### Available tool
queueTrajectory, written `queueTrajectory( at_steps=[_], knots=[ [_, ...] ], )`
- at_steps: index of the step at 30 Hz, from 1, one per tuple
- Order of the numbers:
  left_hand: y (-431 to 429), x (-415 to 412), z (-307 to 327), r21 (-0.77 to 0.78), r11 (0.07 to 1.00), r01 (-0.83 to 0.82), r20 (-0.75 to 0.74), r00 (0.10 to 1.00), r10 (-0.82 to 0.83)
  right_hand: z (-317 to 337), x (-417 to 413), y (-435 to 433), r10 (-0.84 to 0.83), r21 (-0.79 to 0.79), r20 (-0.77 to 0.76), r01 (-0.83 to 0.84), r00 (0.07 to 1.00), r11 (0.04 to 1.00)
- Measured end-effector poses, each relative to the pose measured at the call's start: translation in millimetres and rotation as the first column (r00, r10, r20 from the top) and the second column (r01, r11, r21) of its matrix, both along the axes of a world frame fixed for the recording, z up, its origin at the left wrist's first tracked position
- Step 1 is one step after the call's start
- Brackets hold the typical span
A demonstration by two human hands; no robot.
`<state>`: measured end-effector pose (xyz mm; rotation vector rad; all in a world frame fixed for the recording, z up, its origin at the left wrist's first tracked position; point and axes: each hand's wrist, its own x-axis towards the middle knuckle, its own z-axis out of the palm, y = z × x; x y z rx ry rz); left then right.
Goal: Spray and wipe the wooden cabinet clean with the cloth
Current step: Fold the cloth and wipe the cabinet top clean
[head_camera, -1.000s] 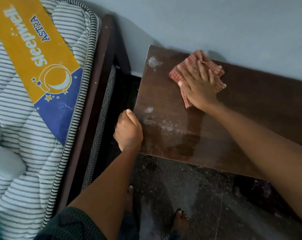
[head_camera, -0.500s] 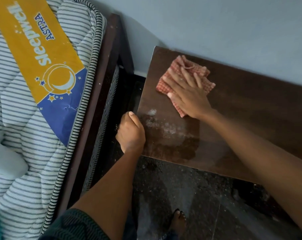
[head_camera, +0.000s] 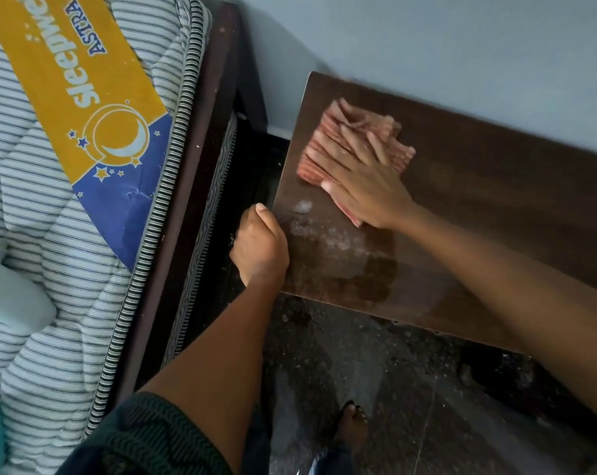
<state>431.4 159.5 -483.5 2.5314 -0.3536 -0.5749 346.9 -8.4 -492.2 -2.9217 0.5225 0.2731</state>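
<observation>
The dark wooden cabinet top (head_camera: 496, 214) stands against the wall. A red checked cloth (head_camera: 328, 135) lies near its far left corner, blurred by motion. My right hand (head_camera: 362, 180) presses flat on the cloth with fingers spread. Pale foam or dust patches (head_camera: 304, 207) mark the wood just in front of the cloth. My left hand (head_camera: 261, 245) is curled on the cabinet's left edge, thumb up. No spray bottle is in view.
A striped mattress (head_camera: 50, 269) with a yellow and blue label sits on a dark bed frame (head_camera: 201, 166) close to the cabinet's left side. A narrow dark gap separates them. My bare foot (head_camera: 353, 426) stands on the speckled floor below.
My right hand has slid the cloth leftward and nearer along the cabinet top, over the far left corner where a white patch was. My left hand stayed on the edge.
</observation>
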Motion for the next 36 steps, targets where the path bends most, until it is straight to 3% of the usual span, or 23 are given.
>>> queueTrajectory(
  at_steps=[2,4,6,8,13,16,18,21,25,26,30,36],
  knots=[
    [0.6,-0.5,-1.0,0.0,1.0,0.006,0.004,1.0,-0.006,1.9,-35.0,-8.2,-0.071,0.011,-0.035,0.071,0.997,0.997],
    [1.7,-0.4,-2.1,-0.008,1.0,0.014,0.016,1.0,-0.014,3.3,-44.9,-20.8,-0.282,0.01,-0.042,0.283,0.958,0.959],
    [1.7,-0.1,-2.5,-0.012,1.0,0.025,0.026,0.999,-0.024,4.6,-24.6,-28.9,-0.539,0.057,-0.047,0.541,0.841,0.839],
    [2.5,-1.1,-2.5,-0.01,0.999,0.042,0.04,0.998,-0.042,6.6,8.4,-26.9,-0.639,0.106,-0.042,0.64,0.768,0.761],
    [3.9,-1.6,-6.0,-0.037,0.998,0.053,0.073,0.996,-0.05,5.6,28.7,13.0,-0.316,0.081,-0.01,0.316,0.949,0.945],
    [6.0,-0.9,-8.9,-0.047,0.995,0.091,0.103,0.991,-0.086,4.1,-18.3,29.3,-0.175,0.091,-0.015,0.175,0.984,0.98],
    [6.8,-0.1,-9.7,-0.039,0.994,0.097,0.089,0.992,-0.094,4.1,-56.2,28.8,-0.204,0.092,-0.031,0.206,0.979,0.974],
    [9.7,4.3,-11.5,-0.069,0.991,0.115,0.054,0.992,-0.111,8.1,-98.0,13.7,-0.467,0.077,-0.062,0.471,0.882,0.879],
    [12.5,6.3,-9.9,-0.143,0.985,0.096,-0.037,0.994,-0.102,12.0,-78.9,6.6,-0.758,0.106,-0.104,0.765,0.644,0.636],
    [13.2,8.6,-9.7,-0.184,0.981,0.063,-0.104,0.991,-0.083,12.2,-67.1,11.0,-0.76,0.113,-0.097,0.765,0.643,0.634],
    [31.2,30.0,-11.8,-0.272,0.962,0.019,-0.34,0.933,-0.115,10.4,-57.3,42.0,-0.555,0.107,-0.067,0.559,0.829,0.822],
    [63.8,39.1,1.4,-0.286,0.958,0.001,-0.575,0.8,-0.172,7.4,-140.5,100.1,-0.298,0.062,-0.078,0.303,0.951,0.951]
  ],
)
